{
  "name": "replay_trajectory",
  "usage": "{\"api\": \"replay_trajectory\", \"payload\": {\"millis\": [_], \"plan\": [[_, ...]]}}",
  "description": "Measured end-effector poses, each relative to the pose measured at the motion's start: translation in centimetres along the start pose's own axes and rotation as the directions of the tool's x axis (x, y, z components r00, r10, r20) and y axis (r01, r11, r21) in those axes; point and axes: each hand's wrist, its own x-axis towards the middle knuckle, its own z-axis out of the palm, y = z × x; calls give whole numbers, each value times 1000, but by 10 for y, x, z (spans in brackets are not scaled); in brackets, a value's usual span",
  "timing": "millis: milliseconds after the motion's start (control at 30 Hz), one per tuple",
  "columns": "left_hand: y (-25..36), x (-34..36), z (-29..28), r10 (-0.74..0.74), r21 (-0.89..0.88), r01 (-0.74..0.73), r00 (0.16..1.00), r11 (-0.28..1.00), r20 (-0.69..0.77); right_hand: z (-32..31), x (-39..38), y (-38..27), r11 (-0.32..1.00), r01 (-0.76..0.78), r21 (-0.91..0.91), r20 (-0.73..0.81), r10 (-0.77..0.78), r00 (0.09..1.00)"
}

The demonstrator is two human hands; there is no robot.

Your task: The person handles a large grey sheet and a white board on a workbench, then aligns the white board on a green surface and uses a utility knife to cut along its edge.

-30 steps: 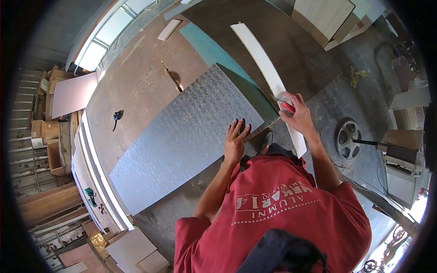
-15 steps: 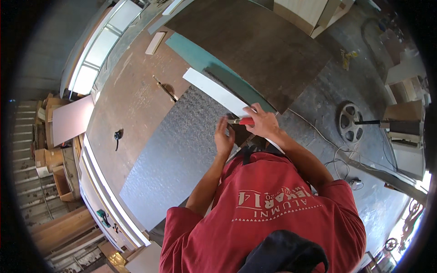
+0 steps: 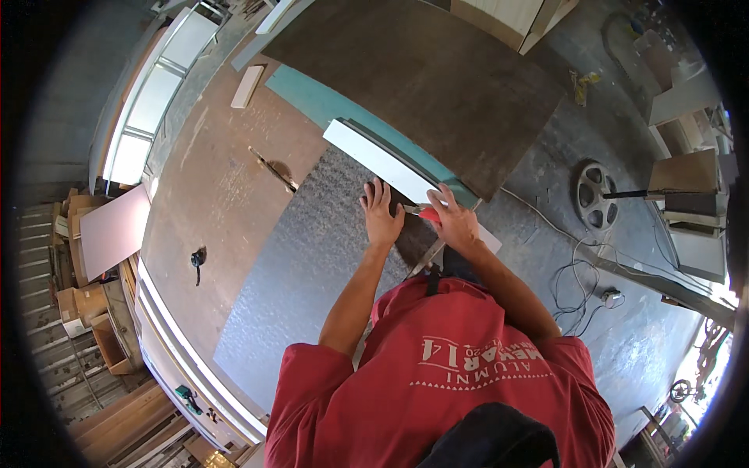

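Observation:
A white strip [image 3: 367, 154] lies along the right end of the speckled grey panel [image 3: 269, 292]. My left hand [image 3: 382, 214] rests on the panel beside the strip, fingers apart and extended. My right hand [image 3: 456, 222] grips a red-handled tool [image 3: 429, 214] at the strip's near part, its metal end pointing left toward my left hand. A teal board [image 3: 300, 97] and a dark brown sheet [image 3: 421, 86] lie just beyond the strip.
The brown worktable [image 3: 203, 148] holds a long thin tool [image 3: 273, 170], a small black tool [image 3: 198, 261] and a small block [image 3: 248, 86]. At right are a spoked metal wheel [image 3: 597, 195] and loose cables [image 3: 573, 288]. Boxes [image 3: 109, 343] and boards stand left.
The white strip has swung from upright at the right onto the grey panel. My right hand moved left with the red tool. My left hand rose slightly toward the strip.

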Motion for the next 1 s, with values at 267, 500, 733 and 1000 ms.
{"api": "replay_trajectory", "payload": {"millis": [267,500,733,1000], "plan": [[6,45,-8,-115,-85,103,980,991,-162,-2,5,1,999,-42,6,119,41,992],[-2,84,8,-110,124,108,994,986,11,-2,4,9,992,-122,40,137,116,984],[-15,73,9,-119,72,122,992,990,-42,-47,-47,20,957,-265,118,196,239,951],[-10,77,20,-188,51,190,981,980,-40,-57,-62,25,874,-466,134,198,438,877]]}}
